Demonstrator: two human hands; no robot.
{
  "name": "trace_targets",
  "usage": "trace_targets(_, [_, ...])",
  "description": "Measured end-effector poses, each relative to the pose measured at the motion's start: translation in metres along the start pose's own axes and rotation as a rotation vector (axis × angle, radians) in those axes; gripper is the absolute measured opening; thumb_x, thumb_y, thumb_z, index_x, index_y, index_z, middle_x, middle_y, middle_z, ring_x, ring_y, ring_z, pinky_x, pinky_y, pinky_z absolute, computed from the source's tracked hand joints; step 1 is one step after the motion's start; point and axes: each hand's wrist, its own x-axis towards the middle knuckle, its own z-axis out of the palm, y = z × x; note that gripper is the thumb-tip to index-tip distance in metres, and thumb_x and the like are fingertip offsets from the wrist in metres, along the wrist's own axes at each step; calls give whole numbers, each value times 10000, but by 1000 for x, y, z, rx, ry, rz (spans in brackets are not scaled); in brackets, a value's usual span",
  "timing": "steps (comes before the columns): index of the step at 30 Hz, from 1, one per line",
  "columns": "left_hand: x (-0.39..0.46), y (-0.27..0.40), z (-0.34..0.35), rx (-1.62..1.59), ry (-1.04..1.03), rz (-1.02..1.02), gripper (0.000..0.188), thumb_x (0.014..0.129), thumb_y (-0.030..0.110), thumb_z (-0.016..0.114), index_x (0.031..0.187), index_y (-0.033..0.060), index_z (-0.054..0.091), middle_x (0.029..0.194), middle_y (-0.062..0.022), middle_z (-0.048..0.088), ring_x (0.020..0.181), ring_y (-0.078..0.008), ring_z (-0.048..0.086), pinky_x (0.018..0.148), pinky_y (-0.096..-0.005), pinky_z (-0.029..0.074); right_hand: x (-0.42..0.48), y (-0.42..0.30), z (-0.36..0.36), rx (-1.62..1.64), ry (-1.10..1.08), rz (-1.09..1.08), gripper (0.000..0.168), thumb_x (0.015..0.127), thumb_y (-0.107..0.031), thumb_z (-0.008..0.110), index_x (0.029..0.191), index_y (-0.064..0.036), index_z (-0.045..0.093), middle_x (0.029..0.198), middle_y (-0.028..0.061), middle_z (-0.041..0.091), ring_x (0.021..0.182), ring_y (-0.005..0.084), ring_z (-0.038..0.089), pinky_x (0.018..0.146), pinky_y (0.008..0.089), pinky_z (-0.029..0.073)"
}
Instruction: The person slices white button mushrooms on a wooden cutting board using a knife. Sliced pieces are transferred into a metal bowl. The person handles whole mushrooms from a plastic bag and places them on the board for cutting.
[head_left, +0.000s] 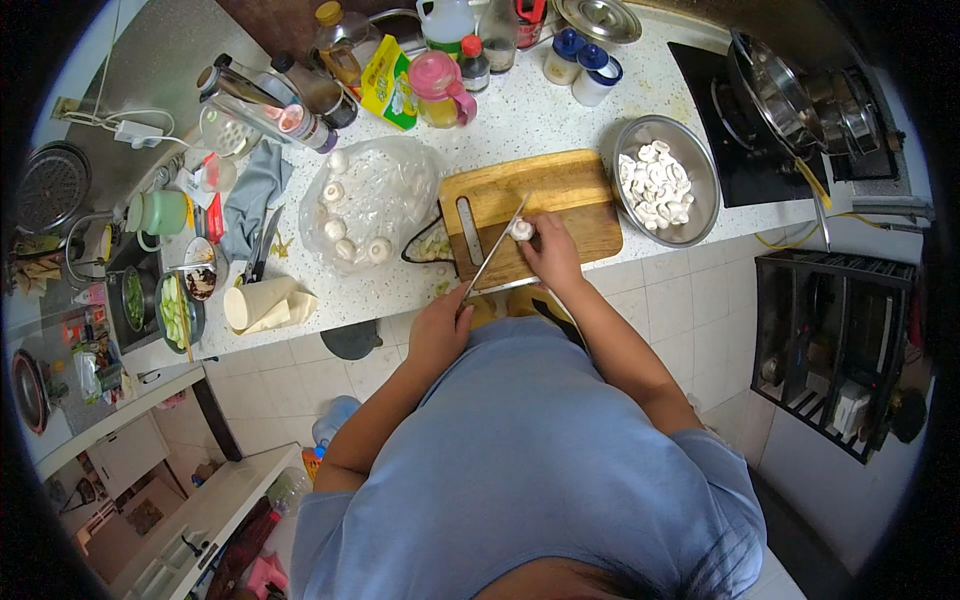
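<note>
My left hand is closed around the handle of a kitchen knife, its blade slanting up and right over a wooden cutting board. The fingers of my right hand hold a whole white button mushroom on the board, close beside the blade. Left of the board, a clear plastic bag lies spread on the counter with several whole mushrooms on it. At the board's right stands a steel bowl holding many sliced mushrooms.
Bottles, a pink-lidded jug and lidded jars stand behind. A black cooktop with steel pans is at right. Scissors, a paper roll and a dish of cut green vegetables lie left.
</note>
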Motion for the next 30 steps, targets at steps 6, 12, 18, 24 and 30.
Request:
trace_targets(6, [0, 7, -5, 76, -39, -11, 359, 875, 166, 577, 1217, 60, 545, 848, -171, 620, 793, -346, 611, 695, -434, 485, 2, -1, 0, -42, -13, -17, 344, 731, -47, 676, 1064, -50, 593, 1019, 144, 574, 945, 351, 569, 800, 411, 482])
trace_targets(12, [1, 8, -6, 76, -42, 0, 351, 884, 174, 569, 1215, 62, 541, 862, -177, 619, 805, -352, 609, 700, -441, 486, 2, -2, 0, -52, -22, 4, 352, 727, -34, 671, 1071, -56, 597, 1018, 141, 580, 953, 351, 570, 800, 413, 483])
trace_targets(18, [21, 3, 8, 87, -86, -67, 377, 887, 215, 566, 1234, 69, 535, 919, -202, 630, 847, -378, 607, 727, -458, 481, 1, -5, 0, -5, -8, 62, 350, 722, -8, 670, 1062, -48, 594, 1015, 151, 584, 950, 363, 571, 796, 419, 482])
trace_targets(24, [36, 1, 26, 62, -16, -17, 357, 899, 213, 529, 1229, 76, 520, 924, -196, 618, 863, -376, 597, 743, -468, 478, -2, 1, 3, -6, 22, 52, 323, 727, -5, 672, 1035, -39, 583, 1003, 166, 587, 936, 374, 573, 785, 433, 478])
trace_targets(30, [23, 3, 17, 23, 1, 2, 367, 888, 199, 543, 1234, 78, 524, 909, -188, 615, 846, -367, 600, 728, -471, 476, -2, 3, 5, 34, 45, 42, 313, 731, -13, 679, 1025, -28, 571, 984, 181, 591, 894, 385, 583, 748, 444, 479])
